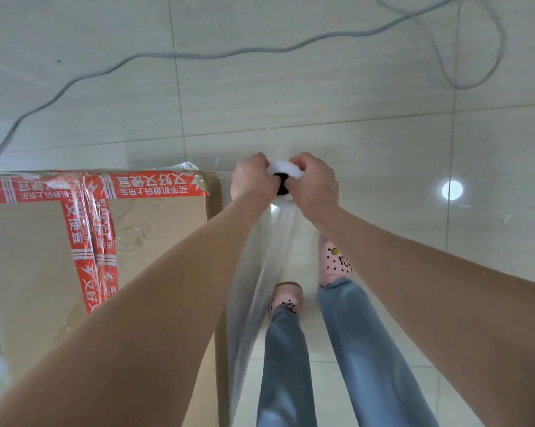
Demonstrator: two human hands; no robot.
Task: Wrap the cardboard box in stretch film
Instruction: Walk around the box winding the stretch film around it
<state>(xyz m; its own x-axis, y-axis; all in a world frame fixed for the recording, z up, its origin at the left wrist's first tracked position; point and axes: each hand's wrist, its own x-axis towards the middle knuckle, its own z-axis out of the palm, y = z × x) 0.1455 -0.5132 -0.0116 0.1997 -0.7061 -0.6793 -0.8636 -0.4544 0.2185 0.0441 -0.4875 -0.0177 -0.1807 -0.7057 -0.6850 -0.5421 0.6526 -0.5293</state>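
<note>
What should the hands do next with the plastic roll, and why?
Probably carry the roll leftward around the far corner of the box, keeping the film tight. The left hand and right hand grip the roll upright just past that corner, and the film runs back along the box's right side, so the far side likely comes next.

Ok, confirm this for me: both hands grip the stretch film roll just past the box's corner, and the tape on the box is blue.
Not quite: the tape is red with white print, not blue, as the head view shows. The rest stands: the left hand and right hand both grip the stretch film roll just past the corner of the cardboard box.
</note>
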